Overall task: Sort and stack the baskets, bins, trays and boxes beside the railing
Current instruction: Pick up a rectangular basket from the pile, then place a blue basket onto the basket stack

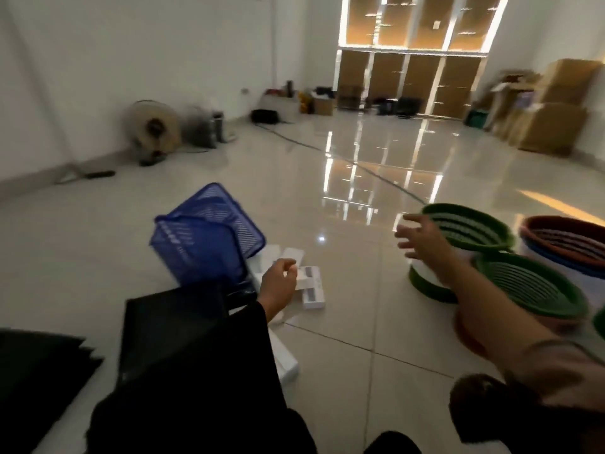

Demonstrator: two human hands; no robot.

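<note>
Right hand (422, 237) — fingers spread, holding nothing, at the rim of the green basket (471, 229), likely reaching to stack it. Left hand (278, 283) — loosely curled above the white boxes (311, 286); grip unclear. Blue basket (206, 237) tipped beyond it.

**Dark sleeve on one arm, bare forearm on the other**

The person's left arm is covered by a loose black sleeve (209, 362) that reaches the wrist, leaving only the left hand (277, 285) uncovered. The right hand (422, 239) and its forearm are bare; higher up, near the elbow, a brownish, blurred sleeve (553, 371) begins. No rings or watch can be made out in the blur.
</note>
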